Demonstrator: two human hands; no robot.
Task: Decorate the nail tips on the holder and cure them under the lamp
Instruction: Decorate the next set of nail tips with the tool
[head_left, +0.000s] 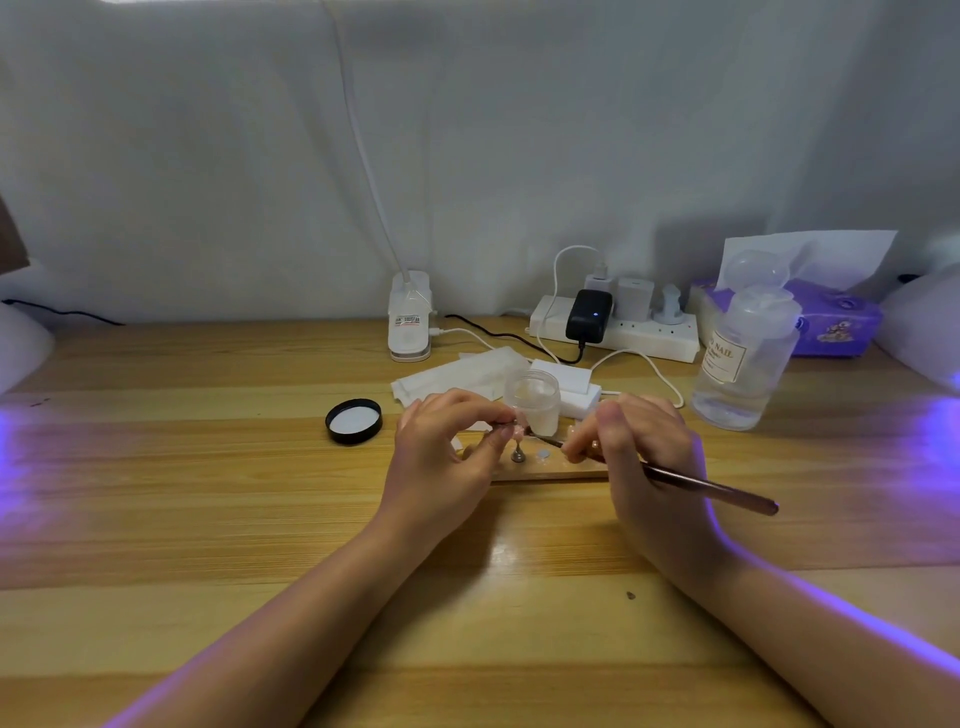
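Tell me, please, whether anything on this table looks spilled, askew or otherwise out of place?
Nothing looks spilled or damaged. The black lid lies off its open jar, left of the hands, which fits work under way. The clear bottle only seems tilted, probably from the wide lens.

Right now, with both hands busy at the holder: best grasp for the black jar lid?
Grip the black jar lid across its rim, coming straight down from above. It lies flat on the wooden table, white liner up, so only its low side wall offers purchase. Its left side is open; the left hand sits close on the right.
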